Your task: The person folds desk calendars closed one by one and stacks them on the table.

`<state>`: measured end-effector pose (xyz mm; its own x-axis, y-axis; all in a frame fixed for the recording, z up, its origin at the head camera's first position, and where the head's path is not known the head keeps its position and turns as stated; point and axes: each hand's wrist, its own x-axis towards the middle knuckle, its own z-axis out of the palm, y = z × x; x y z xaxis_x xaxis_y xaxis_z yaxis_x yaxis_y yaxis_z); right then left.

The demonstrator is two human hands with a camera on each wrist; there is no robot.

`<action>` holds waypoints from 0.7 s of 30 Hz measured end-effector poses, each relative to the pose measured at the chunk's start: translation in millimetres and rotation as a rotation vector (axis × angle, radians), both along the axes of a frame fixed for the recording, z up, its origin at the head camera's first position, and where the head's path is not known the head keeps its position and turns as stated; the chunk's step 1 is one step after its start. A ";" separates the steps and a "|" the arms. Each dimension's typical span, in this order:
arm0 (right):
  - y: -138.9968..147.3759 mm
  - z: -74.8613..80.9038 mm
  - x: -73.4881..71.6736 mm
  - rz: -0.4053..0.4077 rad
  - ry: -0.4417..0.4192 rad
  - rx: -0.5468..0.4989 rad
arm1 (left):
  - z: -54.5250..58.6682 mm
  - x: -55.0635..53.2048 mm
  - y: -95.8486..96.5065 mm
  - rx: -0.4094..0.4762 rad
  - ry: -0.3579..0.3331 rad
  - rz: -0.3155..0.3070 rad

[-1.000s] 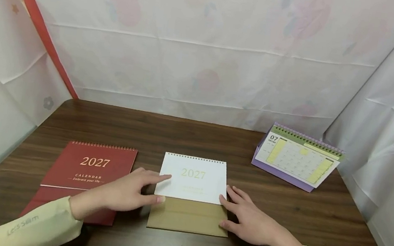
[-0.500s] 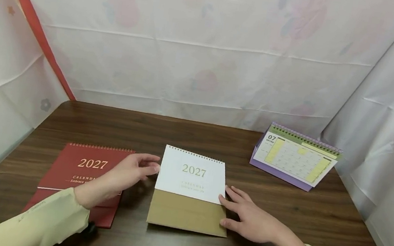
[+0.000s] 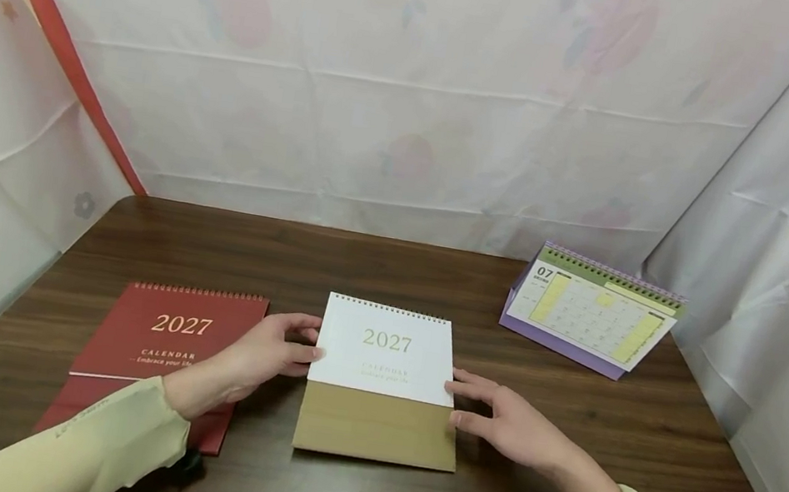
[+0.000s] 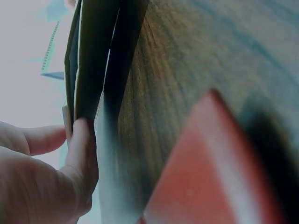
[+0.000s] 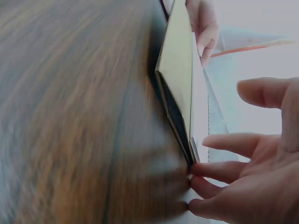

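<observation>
A desk calendar [image 3: 386, 362] with a white "2027" cover, gold base and spiral binding lies nearly flat, its cover tilted slightly. At its left edge my left hand [image 3: 261, 358] pinches the card between thumb and fingers; in the left wrist view the thumb [image 4: 46, 139] is on the cover side and a finger [image 4: 80, 144] behind. My right hand [image 3: 520, 428] stays by the right edge with extended fingers. Some of its fingertips touch the side in the right wrist view, where a dark gap shows between the base's gold panels [image 5: 180, 70].
To the left lies a red 2027 calendar [image 3: 182, 330], partly under my left forearm. A purple-based calendar [image 3: 593, 312] showing "07" stands at the back right. All are on a dark wooden table [image 3: 361, 267], with white patterned curtains [image 3: 413, 114] around it.
My left hand has left the cover's front and moved to the left edge, taking hold there. The calendar's far left side has risen a little. My right hand has shifted only slightly.
</observation>
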<state>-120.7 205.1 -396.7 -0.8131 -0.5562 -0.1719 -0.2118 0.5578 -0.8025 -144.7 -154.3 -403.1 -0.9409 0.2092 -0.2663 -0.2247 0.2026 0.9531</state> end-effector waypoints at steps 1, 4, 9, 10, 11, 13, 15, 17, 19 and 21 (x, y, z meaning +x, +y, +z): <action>0.2 0.6 -0.1 -0.022 -0.035 -0.040 | 0.5 -0.1 0.0 -0.002 -0.006 -0.002; 0.2 1.6 -0.2 -0.100 -0.132 -0.162 | 1.4 -0.2 0.3 0.004 -0.015 0.005; -3.9 1.9 1.0 -0.210 -0.271 -0.398 | 2.2 0.8 -2.8 -0.005 -0.006 0.007; -5.1 1.7 1.3 -0.218 -0.295 -0.442 | 2.4 1.1 -4.2 -0.009 -0.004 0.004; -6.5 1.5 1.8 -0.221 -0.316 -0.480 | 2.7 1.8 -5.8 -0.012 -0.002 0.001; -9.5 0.9 2.3 -0.219 -0.351 -0.545 | 4.1 3.8 -9.3 -0.024 0.001 0.003; -12.8 0.9 3.0 -0.219 -0.356 -0.571 | 6.7 6.2 -13.1 -0.051 0.007 0.001; -17.0 0.8 3.5 -0.211 -0.345 -0.576 | 10.4 8.9 -17.4 -0.081 0.010 0.003; -22.5 1.1 3.7 -0.203 -0.329 -0.574 | 14.5 11.6 -22.1 -0.119 0.006 0.011; -29.2 1.2 3.9 -0.188 -0.314 -0.569 | 18.5 14.5 -27.8 -0.157 -0.006 0.016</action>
